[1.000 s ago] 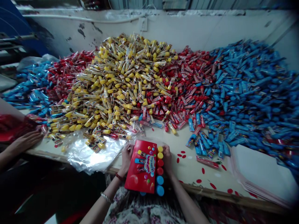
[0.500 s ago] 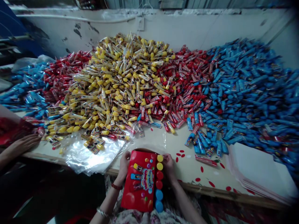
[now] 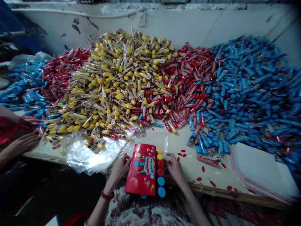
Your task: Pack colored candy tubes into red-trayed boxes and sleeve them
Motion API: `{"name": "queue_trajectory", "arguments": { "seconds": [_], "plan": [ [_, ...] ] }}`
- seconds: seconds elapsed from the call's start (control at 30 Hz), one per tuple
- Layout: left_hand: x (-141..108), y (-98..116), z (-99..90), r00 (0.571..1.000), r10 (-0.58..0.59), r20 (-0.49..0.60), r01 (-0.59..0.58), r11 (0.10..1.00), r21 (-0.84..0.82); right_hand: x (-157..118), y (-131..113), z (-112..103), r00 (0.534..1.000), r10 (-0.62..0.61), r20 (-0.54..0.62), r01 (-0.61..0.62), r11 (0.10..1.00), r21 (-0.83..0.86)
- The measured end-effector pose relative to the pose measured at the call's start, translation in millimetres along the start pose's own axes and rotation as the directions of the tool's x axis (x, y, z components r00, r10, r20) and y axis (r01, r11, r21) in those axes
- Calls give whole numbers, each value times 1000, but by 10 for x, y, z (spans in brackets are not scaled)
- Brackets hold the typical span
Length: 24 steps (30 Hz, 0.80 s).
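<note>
A red printed bubble gum card pack (image 3: 142, 171) stands tilted at the table edge in front of me, with yellow, red and blue caps (image 3: 160, 172) in a column down its right side. Around its upper end lies a clear plastic bag (image 3: 162, 139), hard to make out. At the pack's left edge, my left hand (image 3: 121, 168) is closed in a pinch, apparently on the bag's edge. My right hand (image 3: 174, 166) pinches at the other side, just right of the caps, where the film's edge runs down to the fingers.
Heaps of yellow (image 3: 117, 81), red (image 3: 185, 81) and blue wrapped tubes (image 3: 249, 81) cover the back. Clear bags (image 3: 91, 157) lie left, white-backed cards (image 3: 263, 169) right. Red paper ovals (image 3: 199, 179) are scattered on the tabletop. Another person's hand (image 3: 21, 144) rests far left.
The red pack has moved up and away from me, over the table edge. Both my hands have shifted slightly outward, and the view has tilted down a little.
</note>
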<state>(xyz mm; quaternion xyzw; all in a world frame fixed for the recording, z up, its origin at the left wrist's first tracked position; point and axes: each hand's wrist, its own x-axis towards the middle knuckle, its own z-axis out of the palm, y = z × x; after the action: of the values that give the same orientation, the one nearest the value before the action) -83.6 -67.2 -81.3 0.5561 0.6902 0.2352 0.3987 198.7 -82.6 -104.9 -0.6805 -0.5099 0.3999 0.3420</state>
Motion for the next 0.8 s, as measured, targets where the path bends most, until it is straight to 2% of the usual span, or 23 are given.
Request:
{"name": "queue_trajectory", "arguments": {
  "seconds": [0.1, 0.13, 0.17, 0.27, 0.33, 0.4, 0.53, 0.63, 0.73, 0.8],
  "plan": [
    [138, 83, -62, 987, 0, -160, -16, 995, -97, 112, -125, -108, 994, -47, -102, 31, 988, -154],
    [211, 118, -70, 984, 9, -177, -34, 990, -138, 181, -176, -130, 990, -88, -112, 63, 976, -209],
    [290, 154, -72, 987, 27, -156, -55, 983, -174, 259, -230, -147, 987, -135, -83, 109, 959, -262],
    [500, 259, -75, 995, 102, -14, -102, 969, -226, 490, -395, -171, 966, -230, 119, 257, 904, -343],
    [553, 326, -92, 985, 169, -40, -174, 964, -201, 584, -486, -189, 949, -274, 154, 312, 882, -353],
    [512, 386, -118, 961, 239, -139, -260, 952, -161, 590, -546, -224, 939, -331, 89, 341, 870, -356],
    [237, 445, -135, 890, 351, -290, -388, 918, -80, 339, -551, -311, 893, -450, -11, 417, 836, -357],
    [5, 407, -94, 784, 487, -385, -511, 858, 43, 28, -480, -329, 819, -571, -58, 522, 783, -339],
    [-187, 305, -44, 701, 591, -400, -581, 798, 160, -246, -372, -296, 741, -667, -77, 610, 717, -338],
    [-302, 222, -33, 661, 659, -359, -624, 749, 224, -380, -288, -273, 713, -694, -96, 628, 694, -353]
  ]
}}
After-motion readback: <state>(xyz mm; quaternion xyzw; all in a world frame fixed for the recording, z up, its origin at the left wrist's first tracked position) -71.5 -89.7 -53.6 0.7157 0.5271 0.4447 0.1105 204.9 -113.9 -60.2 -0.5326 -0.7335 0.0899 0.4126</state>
